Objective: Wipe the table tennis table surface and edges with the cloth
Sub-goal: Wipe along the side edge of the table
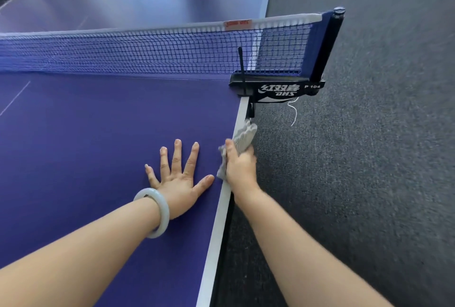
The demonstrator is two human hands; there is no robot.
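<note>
The left forearm (86,252) and right forearm (295,245) are bare along their whole visible length. At lower centre-left, behind the left hand (177,180), one ornament is worn: a thick, smooth bangle (165,213) in pale, milky grey-white.

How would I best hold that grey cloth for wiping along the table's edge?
Grip the cloth by its bunched middle from the floor side, as the right hand does: it lies folded over the white table edge, so thumb on top and fingers below would likely pinch it against the rim.

L hand (177,178) flat on table (86,134), R hand (240,171) w/ cloth (243,137) at its right edge, net clamp (275,90) just beyond.
</note>
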